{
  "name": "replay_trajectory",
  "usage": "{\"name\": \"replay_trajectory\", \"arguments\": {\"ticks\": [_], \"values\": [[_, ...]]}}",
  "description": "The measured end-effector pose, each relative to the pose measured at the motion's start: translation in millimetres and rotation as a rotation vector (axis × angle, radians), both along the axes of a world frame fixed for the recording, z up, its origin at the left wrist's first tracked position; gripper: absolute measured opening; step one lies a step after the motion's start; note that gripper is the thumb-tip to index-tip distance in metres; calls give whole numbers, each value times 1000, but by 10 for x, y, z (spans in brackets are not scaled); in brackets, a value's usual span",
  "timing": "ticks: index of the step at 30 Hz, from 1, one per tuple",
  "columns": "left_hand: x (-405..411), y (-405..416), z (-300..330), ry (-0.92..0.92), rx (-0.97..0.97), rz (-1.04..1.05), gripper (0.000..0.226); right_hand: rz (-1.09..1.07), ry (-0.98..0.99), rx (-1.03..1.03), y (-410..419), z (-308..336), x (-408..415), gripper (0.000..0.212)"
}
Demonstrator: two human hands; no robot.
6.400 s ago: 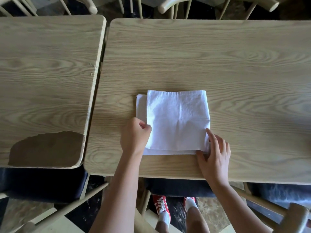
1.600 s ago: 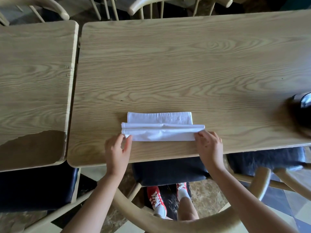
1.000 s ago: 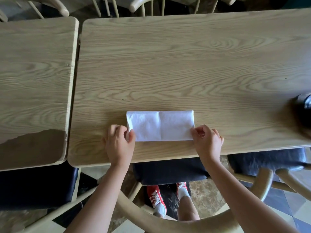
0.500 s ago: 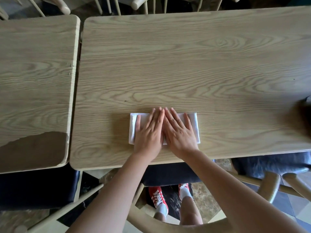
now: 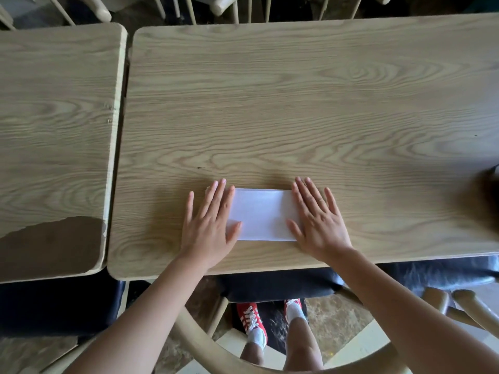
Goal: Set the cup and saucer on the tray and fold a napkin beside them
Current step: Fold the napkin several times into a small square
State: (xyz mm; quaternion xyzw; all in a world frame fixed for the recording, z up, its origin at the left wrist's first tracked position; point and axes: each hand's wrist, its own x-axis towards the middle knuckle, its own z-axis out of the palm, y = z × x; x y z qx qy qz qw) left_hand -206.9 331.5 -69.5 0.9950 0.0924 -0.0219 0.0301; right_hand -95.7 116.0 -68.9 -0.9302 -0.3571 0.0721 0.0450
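Note:
A white napkin [image 5: 263,214], folded into a narrow rectangle, lies flat near the front edge of the wooden table [image 5: 297,103]. My left hand [image 5: 209,222] rests palm down on the napkin's left end, fingers spread. On the right end my right hand [image 5: 318,220] lies flat the same way. Neither hand holds anything. At the right border a dark blurred object [image 5: 488,195] sits on the table, cut off by the frame; I cannot tell what it is. No cup, saucer or tray shows.
A second wooden table [image 5: 54,117] stands to the left across a narrow gap, its near corner veneer worn off. Pale wooden chairs [image 5: 235,4] line the far side. A chair back [image 5: 216,349] curves below my arms.
My hands lay together on the middle of the napkin half a second ago; they have slid apart to its two ends. Before that the napkin was folded from a wide square into this strip.

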Motion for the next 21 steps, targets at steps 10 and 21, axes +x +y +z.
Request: {"name": "replay_trajectory", "arguments": {"ticks": [10,21], "values": [[1083,666,81,-8,182,-619,67,-74,28,-17,-199,32,-626,72],[930,-489,-123,-62,-88,-547,73,74,-18,160,-235,101,-1284,55]]}}
